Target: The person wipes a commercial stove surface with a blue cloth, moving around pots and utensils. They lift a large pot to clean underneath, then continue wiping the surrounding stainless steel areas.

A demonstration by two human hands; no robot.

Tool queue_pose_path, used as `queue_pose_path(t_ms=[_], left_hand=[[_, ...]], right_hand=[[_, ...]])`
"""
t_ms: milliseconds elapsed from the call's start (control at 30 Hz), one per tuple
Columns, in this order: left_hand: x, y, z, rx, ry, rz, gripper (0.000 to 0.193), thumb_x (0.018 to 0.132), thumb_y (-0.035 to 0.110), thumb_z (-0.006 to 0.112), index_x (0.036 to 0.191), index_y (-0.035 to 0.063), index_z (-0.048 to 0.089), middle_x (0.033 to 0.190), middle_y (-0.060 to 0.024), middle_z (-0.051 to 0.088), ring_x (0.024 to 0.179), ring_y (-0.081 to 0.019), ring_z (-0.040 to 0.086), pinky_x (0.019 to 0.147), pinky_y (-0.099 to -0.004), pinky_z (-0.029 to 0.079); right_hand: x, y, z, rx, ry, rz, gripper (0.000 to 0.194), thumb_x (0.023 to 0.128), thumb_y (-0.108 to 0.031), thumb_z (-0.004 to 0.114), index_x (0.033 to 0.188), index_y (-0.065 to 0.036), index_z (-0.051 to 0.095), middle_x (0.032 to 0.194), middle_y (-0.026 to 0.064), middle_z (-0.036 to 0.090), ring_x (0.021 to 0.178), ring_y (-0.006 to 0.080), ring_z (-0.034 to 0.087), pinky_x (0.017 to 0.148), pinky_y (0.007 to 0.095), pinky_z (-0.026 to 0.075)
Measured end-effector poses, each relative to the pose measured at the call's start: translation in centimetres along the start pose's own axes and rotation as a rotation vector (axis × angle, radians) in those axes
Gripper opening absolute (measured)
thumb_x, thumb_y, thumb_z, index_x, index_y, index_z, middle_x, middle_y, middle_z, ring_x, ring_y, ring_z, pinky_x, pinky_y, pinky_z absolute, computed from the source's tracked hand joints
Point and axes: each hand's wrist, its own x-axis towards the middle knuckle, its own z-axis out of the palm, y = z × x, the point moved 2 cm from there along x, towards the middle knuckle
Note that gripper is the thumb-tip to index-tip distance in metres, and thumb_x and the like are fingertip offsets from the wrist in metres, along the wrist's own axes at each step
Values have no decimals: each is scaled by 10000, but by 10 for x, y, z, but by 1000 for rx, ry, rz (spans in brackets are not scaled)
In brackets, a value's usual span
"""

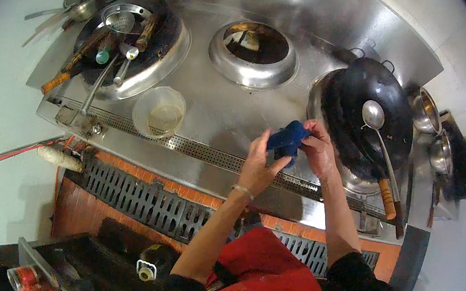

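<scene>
Over the front part of a stainless-steel wok range, both of my hands hold a folded dark blue cloth. My left hand grips its left side, with the thumb below it. The fingers of my right hand pinch its right end. Just right of my hands, a black wok with a wooden handle rests on the right burner, a metal ladle lying on it. A translucent plastic tub stands left of my hands, with some liquid in it.
A steel burner ring sits at the back middle. The left burner holds a wok with a strainer and brushes. A faucet reaches over that side. Steel bowls stand far right. A floor grate runs along the range's front.
</scene>
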Motion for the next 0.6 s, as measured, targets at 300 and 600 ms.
queue_pose_path(t_ms=[300, 600], left_hand=[[54, -32, -29, 33, 103, -255, 254, 935, 217, 513, 983, -28, 554, 832, -189, 613, 762, -321, 603, 666, -393, 457], [24, -52, -150, -42, 432, -403, 423, 867, -3, 521, 1280, 63, 456, 1085, -84, 590, 847, -134, 549, 754, -266, 464]], right_hand=[[46, 58, 80, -28, 112, 149, 400, 899, -139, 599, 1275, -31, 521, 1228, 60, 558, 1091, 157, 520, 947, 275, 402], [223, 151, 172, -609, 315, -485, 271, 855, -147, 628, 1119, -88, 648, 1068, 103, 584, 947, 249, 546, 863, 351, 436]])
